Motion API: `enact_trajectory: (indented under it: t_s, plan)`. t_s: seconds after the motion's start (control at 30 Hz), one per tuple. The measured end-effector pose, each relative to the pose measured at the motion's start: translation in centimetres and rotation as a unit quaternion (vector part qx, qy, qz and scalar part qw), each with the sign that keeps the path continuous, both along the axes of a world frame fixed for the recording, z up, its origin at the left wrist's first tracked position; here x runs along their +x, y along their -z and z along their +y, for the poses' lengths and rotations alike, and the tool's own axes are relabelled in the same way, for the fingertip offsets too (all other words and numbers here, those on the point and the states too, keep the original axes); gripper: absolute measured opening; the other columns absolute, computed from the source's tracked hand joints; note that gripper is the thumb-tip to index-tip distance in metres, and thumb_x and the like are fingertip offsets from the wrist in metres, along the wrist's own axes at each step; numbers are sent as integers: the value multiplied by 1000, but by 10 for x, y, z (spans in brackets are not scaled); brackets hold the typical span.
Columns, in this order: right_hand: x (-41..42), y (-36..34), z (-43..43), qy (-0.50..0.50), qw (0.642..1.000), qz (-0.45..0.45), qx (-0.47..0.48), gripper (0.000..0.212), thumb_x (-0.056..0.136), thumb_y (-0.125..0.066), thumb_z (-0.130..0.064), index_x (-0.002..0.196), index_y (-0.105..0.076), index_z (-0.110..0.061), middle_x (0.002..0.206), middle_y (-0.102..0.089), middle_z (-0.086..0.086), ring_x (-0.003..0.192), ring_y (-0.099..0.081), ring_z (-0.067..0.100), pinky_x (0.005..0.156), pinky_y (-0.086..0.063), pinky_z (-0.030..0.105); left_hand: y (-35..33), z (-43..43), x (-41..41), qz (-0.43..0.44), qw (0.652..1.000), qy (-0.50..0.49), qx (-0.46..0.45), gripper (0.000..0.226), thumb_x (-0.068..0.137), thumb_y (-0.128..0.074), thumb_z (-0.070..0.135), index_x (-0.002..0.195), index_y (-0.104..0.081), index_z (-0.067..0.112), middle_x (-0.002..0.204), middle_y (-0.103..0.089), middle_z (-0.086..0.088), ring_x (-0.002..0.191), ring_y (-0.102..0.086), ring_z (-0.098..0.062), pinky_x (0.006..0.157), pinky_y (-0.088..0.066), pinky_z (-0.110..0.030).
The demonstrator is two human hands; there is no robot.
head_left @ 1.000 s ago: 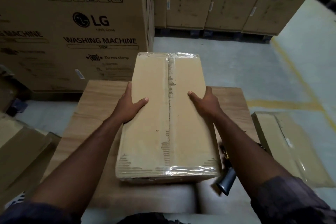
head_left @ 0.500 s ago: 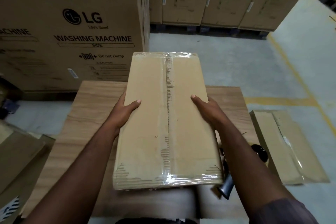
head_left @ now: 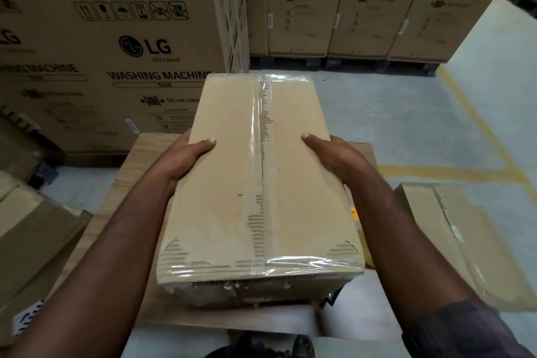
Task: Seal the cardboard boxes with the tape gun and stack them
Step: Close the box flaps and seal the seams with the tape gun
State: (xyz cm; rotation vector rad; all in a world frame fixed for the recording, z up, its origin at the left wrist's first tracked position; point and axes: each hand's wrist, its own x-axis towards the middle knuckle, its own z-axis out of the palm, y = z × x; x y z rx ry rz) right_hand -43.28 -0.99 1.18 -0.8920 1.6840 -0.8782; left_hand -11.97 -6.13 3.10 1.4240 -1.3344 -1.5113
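Being clamped mid-frame between left hand and right hand, thumbs on top, the sealed box could be dropped if tilted.

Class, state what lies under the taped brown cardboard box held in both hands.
A light wooden table shows beneath the taped brown cardboard box; whatever lies directly under it is covered.

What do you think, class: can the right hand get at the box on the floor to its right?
Probably not yet: the right hand grips the sealed box, shared with the left hand. The floor box itself lies uncovered.
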Motion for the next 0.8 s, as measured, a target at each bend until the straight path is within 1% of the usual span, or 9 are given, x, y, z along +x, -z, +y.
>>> enact_trajectory:
  t_s: [0.1,0.17,0.27,0.33,0.43,0.53,0.63,0.73,0.8]
  plan:
    - [-15,-17,14,-7,1000,17,5,59,79,-73,-65,117,-72,-19,97,-79,-1,86,-77,23,91,-60,44,-18,18,-13,-12,1000,-3,-6,14,100,-59,18,111,-61,27,88,-76,7,71,-73,-9,57,-56,-23]
    - [-25,-28,26,-9,1000,14,4,56,82,-73,-62,117,-71,-18,98,-79,1,87,-77,25,91,-59,45,-28,33,-22,-19,1000,-5,-11,12,100,-59,19,110,-61,26,83,-77,9,69,-73,-9,55,-55,-22]
    - [-39,-39,44,-14,1000,9,0,63,76,-75,-64,118,-71,-17,100,-79,3,89,-76,28,93,-58,48,-41,56,-33,-20,1000,2,-13,24,100,-58,21,124,-61,21,100,-76,-1,78,-75,-14,64,-55,-29]
    - [-48,-43,59,-19,1000,8,-10,65,72,-74,-65,116,-71,-18,99,-79,3,90,-76,29,94,-58,49,-46,73,-40,-22,1000,0,-22,30,100,-59,21,130,-59,18,105,-75,-4,82,-74,-17,68,-55,-31]
    - [-59,-49,82,-24,999,8,-25,54,81,-74,-60,114,-72,-17,98,-79,3,90,-76,27,94,-58,47,-54,102,-50,-27,999,-2,-33,35,100,-59,21,134,-58,16,111,-74,-6,87,-74,-19,71,-56,-32]
    - [-69,-55,112,-20,999,9,-31,49,89,-72,-54,117,-69,-14,101,-77,4,91,-75,26,88,-58,40,-61,134,-61,-34,999,-14,-37,35,99,-60,21,134,-57,15,110,-74,-8,81,-74,-17,62,-56,-27]
    - [-78,-56,144,-15,999,14,-34,50,88,-72,-55,118,-69,-14,102,-77,5,91,-74,26,87,-58,40,-67,169,-72,-35,999,-15,-39,37,99,-61,21,134,-57,14,115,-72,-12,78,-75,-16,58,-56,-25]
    - [-87,-59,183,-16,999,23,-43,49,88,-71,-55,117,-70,-14,101,-77,4,90,-75,25,86,-59,39,-73,213,-89,-26,998,-26,-54,22,100,-58,15,122,-58,14,98,-70,-3,62,-71,-5,49,-52,-18]
    - [-94,-60,210,-12,999,19,-46,48,90,-71,-52,117,-69,-13,99,-77,4,87,-75,24,76,-58,34,-75,245,-98,-21,997,-30,-65,16,101,-57,12,116,-59,16,93,-68,1,59,-69,-2,48,-50,-16]
